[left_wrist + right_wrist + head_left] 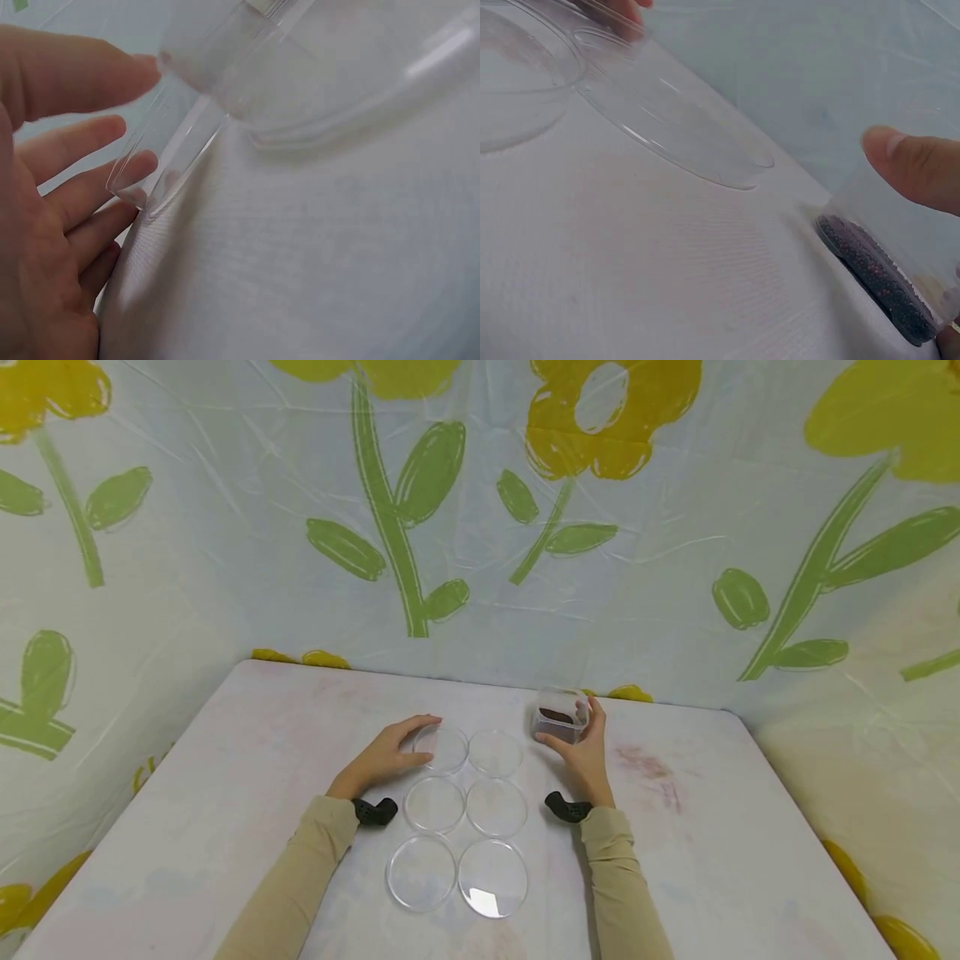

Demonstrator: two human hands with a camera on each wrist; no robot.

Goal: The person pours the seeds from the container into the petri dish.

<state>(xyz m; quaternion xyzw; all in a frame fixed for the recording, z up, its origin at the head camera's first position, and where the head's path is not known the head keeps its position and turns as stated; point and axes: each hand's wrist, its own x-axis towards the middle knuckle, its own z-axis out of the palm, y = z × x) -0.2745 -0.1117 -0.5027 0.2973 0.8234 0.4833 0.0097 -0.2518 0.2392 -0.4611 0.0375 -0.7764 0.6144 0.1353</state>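
Glossy plastic dishes (pixel 497 807), smooth plastic container (pixel 553 734), matt tabletop (pixel 697 835)

Right hand (pixel 922 171): holds container (pixel 862 191) | dark granules (pixel 877 277) inside | clear dishes (pixel 667 131) nearby

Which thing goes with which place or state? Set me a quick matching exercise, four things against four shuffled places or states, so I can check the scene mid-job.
Things
1. Left hand
2. Right hand
3. Dark grains
4. Near right dish

Places or states
A. Partly filling the clear tub
B. At the far left dish
C. Showing a bright white reflection
D. Gripping the clear tub

Right pairs: 1-B, 2-D, 3-A, 4-C
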